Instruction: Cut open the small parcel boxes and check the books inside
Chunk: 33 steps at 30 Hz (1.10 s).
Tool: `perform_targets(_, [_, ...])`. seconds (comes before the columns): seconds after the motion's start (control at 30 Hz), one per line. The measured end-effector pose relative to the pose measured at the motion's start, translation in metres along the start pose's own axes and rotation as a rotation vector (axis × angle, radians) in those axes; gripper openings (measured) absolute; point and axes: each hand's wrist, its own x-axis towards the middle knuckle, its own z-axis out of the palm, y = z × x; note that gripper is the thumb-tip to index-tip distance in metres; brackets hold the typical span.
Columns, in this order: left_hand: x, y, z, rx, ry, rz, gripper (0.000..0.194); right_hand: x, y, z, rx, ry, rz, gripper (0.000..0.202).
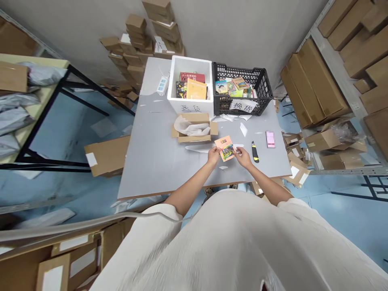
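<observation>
Between my two hands is a small orange-pink book (225,144) with a colourful picture on its cover, held slightly tilted over the table. My left hand (214,155) pinches its left edge, and my right hand (242,157) grips the lower right edge. Just right of my right hand lies a yellow and black box cutter (255,152). Beyond my left hand, an opened cardboard box (194,138) holds crumpled white wrapping. Scraps of white paper (243,129) lie around the book.
A white foam bin (189,106) with books and a black plastic crate (222,106) with books stand along the grey table's (151,161) back. A pink-screened phone (270,139) lies at right, a power strip (163,85) at back left. Shelves with cardboard boxes (318,81) flank the table.
</observation>
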Motion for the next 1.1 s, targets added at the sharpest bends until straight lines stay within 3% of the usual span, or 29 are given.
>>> perform_targets(0.13, [0.003, 0.003, -0.010, 0.016, -0.020, 0.029, 0.039, 0.001, -0.006, 0.000, 0.262, -0.120, 0.195, 0.032])
perform_targets(0.27, [0.003, 0.011, -0.022, 0.020, -0.068, 0.090, 0.043, -0.002, -0.022, 0.008, 0.453, -0.075, 0.276, 0.043])
perform_targets(0.5, [-0.007, 0.028, -0.049, 0.145, -0.186, 0.244, 0.031, 0.004, -0.062, 0.021, 0.616, 0.023, 0.280, 0.051])
perform_targets(0.8, [0.002, 0.052, -0.096, 0.126, -0.176, 0.272, 0.042, 0.006, -0.105, 0.048, 0.620, -0.005, 0.246, 0.045])
perform_targets(0.93, [0.014, 0.067, -0.095, 0.107, -0.197, 0.308, 0.040, 0.014, -0.120, 0.044, 0.607, -0.008, 0.218, 0.046])
perform_targets(1.1, [0.035, 0.085, -0.074, 0.048, -0.269, 0.305, 0.039, 0.036, -0.125, 0.025, 0.504, -0.016, 0.161, 0.052])
